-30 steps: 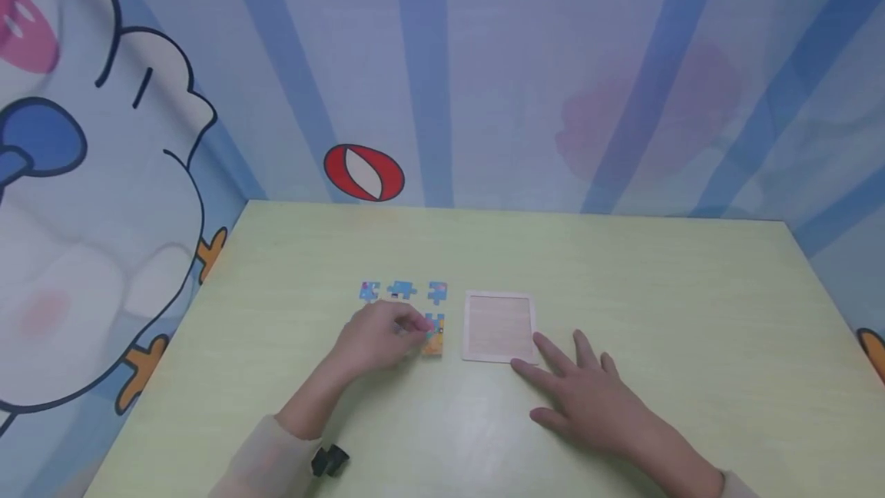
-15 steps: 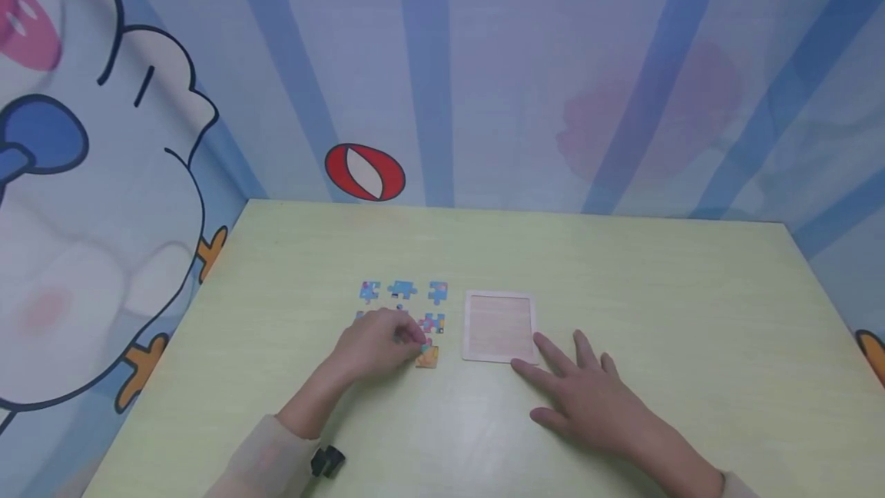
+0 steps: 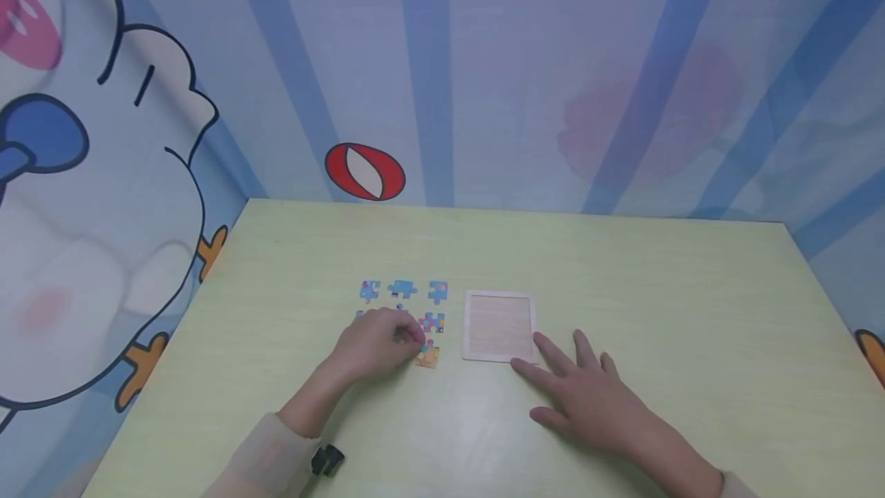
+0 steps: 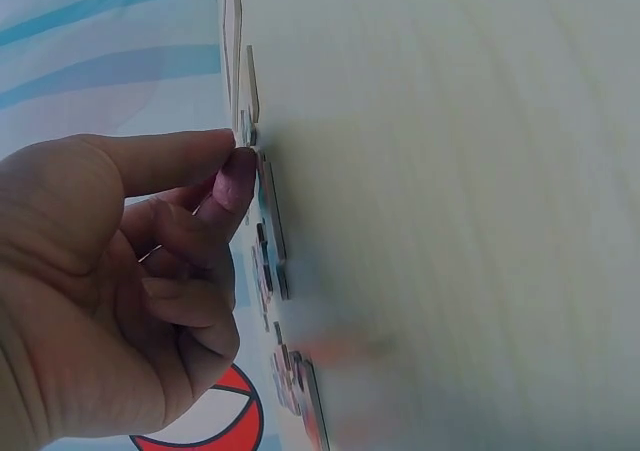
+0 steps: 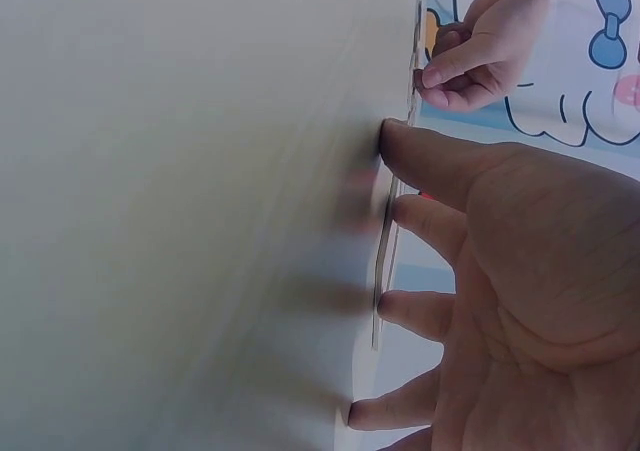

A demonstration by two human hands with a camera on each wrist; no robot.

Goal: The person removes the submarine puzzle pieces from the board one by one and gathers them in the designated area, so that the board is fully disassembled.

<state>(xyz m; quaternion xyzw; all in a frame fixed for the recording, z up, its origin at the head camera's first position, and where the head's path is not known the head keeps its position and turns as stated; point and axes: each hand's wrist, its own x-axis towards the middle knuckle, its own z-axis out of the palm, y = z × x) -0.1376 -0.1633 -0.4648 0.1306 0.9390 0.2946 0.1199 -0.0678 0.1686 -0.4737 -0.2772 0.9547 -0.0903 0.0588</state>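
My left hand [image 3: 376, 340] holds an orange-bottomed jigsaw puzzle piece [image 3: 429, 356] at its left edge, thumb and index finger nearly together at the tabletop. In the left wrist view that hand [image 4: 130, 271] has its other fingers curled. Several blue jigsaw pieces [image 3: 402, 289] lie above it in loose rows, with a pink-and-blue piece [image 3: 432, 323] just above the held one; others are partly hidden under the hand. Fingers spread, my right hand [image 3: 588, 398] touches the lower right corner of a square, pale wooden puzzle frame [image 3: 499, 360], with nothing inside it.
A pale yellow-green table [image 3: 657, 290] lies under everything. A cartoon-printed backdrop [image 3: 512, 83] rises behind its far edge. Near the left sleeve sits a small black object [image 3: 328, 460].
The orange-bottomed piece has moved slightly down and left with my left fingers, apart from the piece above it. Over the last half second almost nothing moved. My right hand stays put.
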